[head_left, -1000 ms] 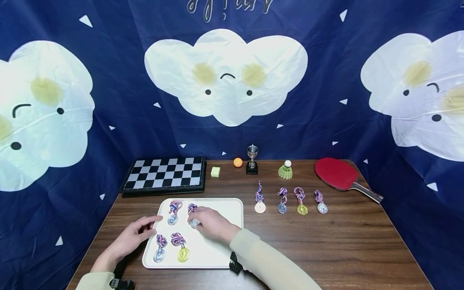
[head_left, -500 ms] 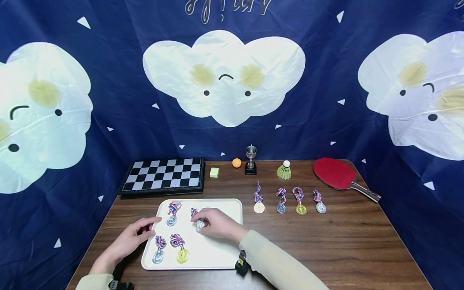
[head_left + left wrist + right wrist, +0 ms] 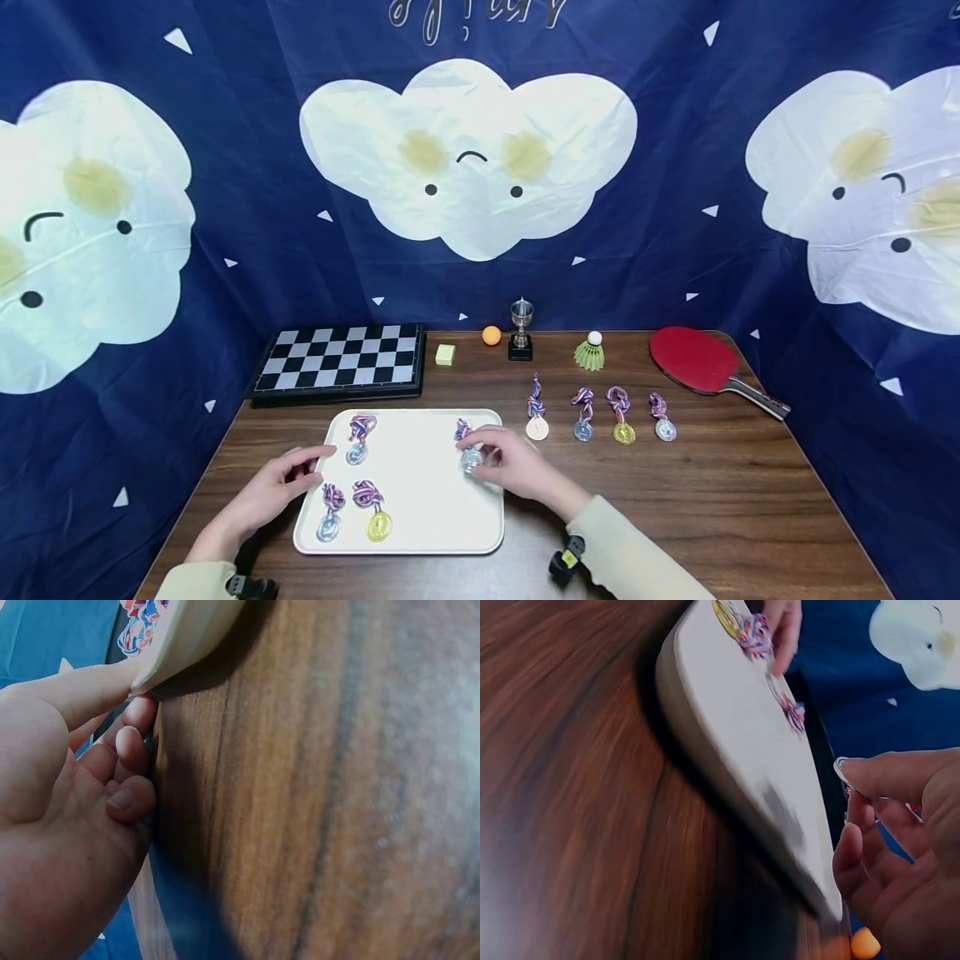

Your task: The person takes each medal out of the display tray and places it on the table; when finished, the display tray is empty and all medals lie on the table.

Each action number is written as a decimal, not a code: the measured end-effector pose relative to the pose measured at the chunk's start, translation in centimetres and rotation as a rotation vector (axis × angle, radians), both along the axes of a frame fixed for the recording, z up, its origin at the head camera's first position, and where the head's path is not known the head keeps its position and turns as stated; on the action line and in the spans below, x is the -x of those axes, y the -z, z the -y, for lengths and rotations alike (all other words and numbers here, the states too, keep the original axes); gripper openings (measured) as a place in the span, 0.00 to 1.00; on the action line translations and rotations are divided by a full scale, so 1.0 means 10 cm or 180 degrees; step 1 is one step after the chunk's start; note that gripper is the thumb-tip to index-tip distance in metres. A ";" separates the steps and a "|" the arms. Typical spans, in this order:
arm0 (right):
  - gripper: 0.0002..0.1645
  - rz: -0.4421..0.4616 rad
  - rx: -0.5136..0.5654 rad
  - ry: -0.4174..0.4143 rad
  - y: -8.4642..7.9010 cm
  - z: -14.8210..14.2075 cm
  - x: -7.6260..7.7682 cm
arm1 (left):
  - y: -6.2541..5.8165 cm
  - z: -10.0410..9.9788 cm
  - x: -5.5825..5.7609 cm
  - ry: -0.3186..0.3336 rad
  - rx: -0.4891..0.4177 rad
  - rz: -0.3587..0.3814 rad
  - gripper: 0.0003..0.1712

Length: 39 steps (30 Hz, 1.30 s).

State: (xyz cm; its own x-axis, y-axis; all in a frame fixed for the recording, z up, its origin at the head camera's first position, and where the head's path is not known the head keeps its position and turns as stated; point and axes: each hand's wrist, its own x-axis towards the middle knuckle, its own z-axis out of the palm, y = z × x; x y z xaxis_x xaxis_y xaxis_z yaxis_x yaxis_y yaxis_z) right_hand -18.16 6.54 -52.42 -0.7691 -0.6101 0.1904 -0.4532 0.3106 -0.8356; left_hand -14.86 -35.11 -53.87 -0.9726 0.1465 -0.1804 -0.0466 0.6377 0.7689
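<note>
My right hand (image 3: 517, 461) pinches a silver medal (image 3: 471, 460) between thumb and fingers, its striped ribbon (image 3: 462, 428) bunched beyond, over the right end of the white tray (image 3: 420, 525). In the right wrist view only the edge of the medal (image 3: 841, 771) shows past the thumb. My left hand (image 3: 273, 492) grips the tray's left rim, and in the left wrist view the thumb lies on the tray rim (image 3: 180, 660) with curled fingers by its edge. Towards the tray's left lie two silver medals (image 3: 356, 452) and a gold medal (image 3: 379, 525), all with ribbons.
Right of the tray lie several medals in a row, including a gold medal (image 3: 624, 432). Behind stand a chessboard (image 3: 337, 367), a pale yellow block (image 3: 445, 355), an orange ball (image 3: 491, 336), a trophy cup (image 3: 521, 329), a shuttlecock (image 3: 591, 352) and a red paddle (image 3: 693, 358).
My right hand has carried the silver medal from the tray's upper middle rightward to near its right edge. The left hand has stayed at the left rim.
</note>
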 end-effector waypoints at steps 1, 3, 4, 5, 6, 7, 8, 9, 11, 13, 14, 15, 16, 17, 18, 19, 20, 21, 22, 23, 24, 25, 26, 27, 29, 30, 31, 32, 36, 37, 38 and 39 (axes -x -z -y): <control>0.23 -0.0005 0.0039 0.0010 0.01 -0.07 -0.01 | 0.00 0.00 0.00 0.0017 -0.0006 -0.0012 0.23; 0.22 -0.0004 0.0091 0.0025 0.03 -0.22 -0.03 | -0.01 0.00 0.00 0.0012 -0.0010 -0.0022 0.23; 0.22 0.0011 0.0118 0.0030 0.03 -0.29 -0.04 | -0.01 0.00 0.00 0.0019 -0.0013 -0.0026 0.23; 0.22 0.0009 0.0129 0.0045 0.04 -0.35 -0.05 | -0.02 0.00 0.00 0.0021 -0.0010 -0.0026 0.23; 0.22 0.0004 0.0128 0.0056 0.05 -0.41 -0.07 | -0.02 0.00 0.00 0.0042 0.0003 -0.0029 0.23; 0.22 0.0014 0.0125 0.0073 0.06 -0.47 -0.08 | -0.02 -0.01 0.00 0.0048 0.0004 -0.0027 0.23; 0.23 0.0007 0.0105 0.0103 0.07 -0.53 -0.10 | -0.02 -0.01 0.00 0.0066 0.0017 -0.0029 0.23; 0.23 0.0003 0.0095 0.0122 0.09 -0.59 -0.12 | -0.02 -0.01 0.00 0.0040 0.0010 -0.0014 0.23; 0.22 -0.0011 0.0052 0.0140 0.12 -0.69 -0.16 | -0.02 -0.02 0.01 0.0022 0.0018 0.0007 0.23; 0.23 -0.0052 -0.0001 0.0131 0.16 -0.77 -0.19 | -0.03 -0.02 0.01 0.0035 0.0029 -0.0005 0.23; 0.23 -0.0084 -0.0040 0.0124 0.18 -0.81 -0.20 | -0.02 -0.01 0.01 0.0024 0.0033 -0.0015 0.23; 0.23 -0.0131 -0.0083 0.0102 0.20 -0.84 -0.21 | -0.02 -0.01 0.01 -0.0005 0.0026 -0.0030 0.22; 0.23 -0.0190 -0.0136 0.0083 0.22 -0.86 -0.23 | -0.02 -0.01 0.00 0.0013 0.0030 -0.0047 0.22; 0.23 -0.0267 -0.0197 0.0068 0.23 -0.89 -0.24 | -0.02 -0.01 0.00 0.0017 0.0034 -0.0066 0.22; 0.23 -0.0364 -0.0280 0.0059 0.24 -0.90 -0.25 | -0.02 0.00 0.00 0.0042 0.0043 -0.0081 0.23; 0.23 -0.0447 -0.0375 0.0055 0.25 -0.92 -0.26 | -0.02 0.00 0.00 0.0014 0.0034 -0.0067 0.22; 0.23 -0.0541 -0.0467 0.0050 0.25 -0.93 -0.27 | -0.02 0.00 0.00 0.0027 0.0041 -0.0061 0.23; 0.22 -0.0625 -0.0567 0.0038 0.25 -0.94 -0.28 | -0.02 0.00 0.00 0.0012 0.0036 -0.0037 0.23; 0.21 -0.0705 -0.0663 0.0028 0.25 -0.95 -0.29 | -0.01 0.00 0.00 0.0011 0.0038 -0.0008 0.23; 0.21 -0.0774 -0.0752 0.0014 0.25 -0.96 -0.30 | -0.01 0.00 0.00 -0.0012 0.0034 0.0012 0.23; 0.21 -0.0837 -0.0831 0.0001 0.24 -0.97 -0.30 | -0.01 0.00 0.00 0.0003 0.0038 0.0022 0.23; 0.20 -0.0893 -0.0889 -0.0008 0.24 -0.97 -0.31 | 0.00 0.00 0.00 -0.0005 0.0033 0.0029 0.23; 0.20 -0.0931 -0.0927 -0.0020 0.24 -0.97 -0.32 | 0.00 0.01 0.00 0.0009 0.0033 0.0021 0.23; 0.20 -0.0959 -0.0950 -0.0027 0.23 -0.98 -0.32 | 0.00 0.01 0.00 -0.0019 0.0014 0.0018 0.23; 0.21 -0.1008 -0.0953 -0.0025 0.22 -0.99 -0.32 | 0.01 0.01 0.00 -0.0006 -0.0002 -0.0020 0.23; 0.21 -0.1022 -0.0946 -0.0019 0.22 -1.00 -0.32 | 0.01 0.02 0.00 0.0019 -0.0009 -0.0044 0.23; 0.21 -0.1022 -0.0935 -0.0012 0.22 -1.00 -0.32 | 0.01 0.02 0.00 0.0003 -0.0030 -0.0050 0.23; 0.21 -0.1006 -0.0915 -0.0015 0.21 -1.01 -0.31 | 0.00 0.01 -0.01 -0.0011 -0.0029 -0.0050 0.23; 0.20 -0.0968 -0.0756 -0.0016 0.17 -1.01 -0.29 | -0.03 -0.01 -0.02 0.0010 -0.0054 -0.0071 0.23; 0.19 -0.0938 -0.0692 -0.0010 0.15 -1.00 -0.28 | -0.03 -0.01 -0.02 -0.0003 -0.0057 -0.0064 0.22; 0.18 -0.0929 -0.0631 -0.0002 0.13 -0.99 -0.28 | -0.02 -0.01 -0.02 0.0007 -0.0048 -0.0071 0.22; 0.17 -0.0947 -0.0560 0.0003 0.11 -0.96 -0.28 | -0.01 0.00 -0.02 0.0015 -0.0062 -0.0086 0.22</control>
